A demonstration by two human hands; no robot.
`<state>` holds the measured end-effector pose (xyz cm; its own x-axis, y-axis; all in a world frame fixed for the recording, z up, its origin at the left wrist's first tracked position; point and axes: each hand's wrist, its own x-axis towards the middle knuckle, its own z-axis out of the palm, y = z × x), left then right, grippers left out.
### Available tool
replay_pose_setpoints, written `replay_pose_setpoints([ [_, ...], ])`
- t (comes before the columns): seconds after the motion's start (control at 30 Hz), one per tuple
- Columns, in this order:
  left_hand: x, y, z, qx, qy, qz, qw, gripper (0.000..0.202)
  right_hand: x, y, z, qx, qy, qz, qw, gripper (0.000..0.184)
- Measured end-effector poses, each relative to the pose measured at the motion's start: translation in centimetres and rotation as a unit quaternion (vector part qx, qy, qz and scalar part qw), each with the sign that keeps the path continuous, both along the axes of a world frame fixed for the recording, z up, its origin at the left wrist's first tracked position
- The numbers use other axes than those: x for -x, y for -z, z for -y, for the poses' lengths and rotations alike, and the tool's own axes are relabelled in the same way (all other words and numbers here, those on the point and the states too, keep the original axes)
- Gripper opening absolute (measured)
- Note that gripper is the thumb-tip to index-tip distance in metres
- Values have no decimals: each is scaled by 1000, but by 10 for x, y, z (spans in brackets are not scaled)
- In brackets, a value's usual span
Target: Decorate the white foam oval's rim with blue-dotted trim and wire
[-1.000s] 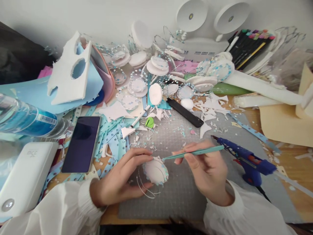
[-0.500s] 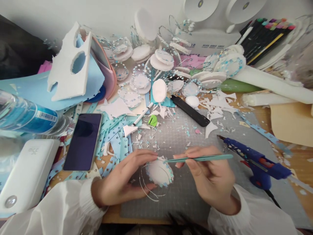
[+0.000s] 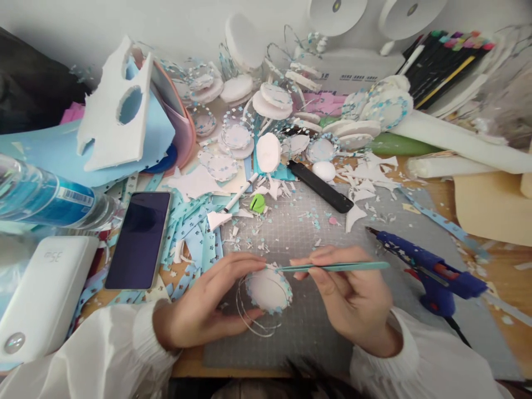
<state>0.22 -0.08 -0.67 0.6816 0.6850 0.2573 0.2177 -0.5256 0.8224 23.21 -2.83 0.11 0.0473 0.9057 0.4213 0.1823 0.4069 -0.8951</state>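
Observation:
My left hand [image 3: 203,310] grips a white foam disc [image 3: 267,290] between thumb and fingers, just above the grey cutting mat [image 3: 307,233]. The disc has small blue paper bits round its edge and thin wire loops [image 3: 249,321] hanging off it. My right hand [image 3: 349,293] pinches teal tweezers [image 3: 332,267], held nearly level, with the tips touching the disc's upper rim. Both wrists wear white sleeves.
A blue glue gun [image 3: 428,271] lies right of my hand. Left are a dark phone [image 3: 139,238], a white power bank [image 3: 45,293] and a water bottle [image 3: 45,199]. A black knife [image 3: 322,188], a green clip [image 3: 257,204], several finished discs [image 3: 270,105] and paper scraps crowd the back.
The tweezers have levelled out from a tilt, their tips staying at the disc's rim. The view shifted slightly; hands and disc stay in place.

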Motion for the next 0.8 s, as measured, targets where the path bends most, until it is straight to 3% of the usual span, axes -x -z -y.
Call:
replay_pose_setpoints([
  [0.43,1,2,2,8,-6,-5,1000,60,0,-1,-4,93,-24,-113,989,5],
  [0.8,1,1,2,1,-10,-5,1000,60,0,1,-4,86,-38,-102,990,13],
])
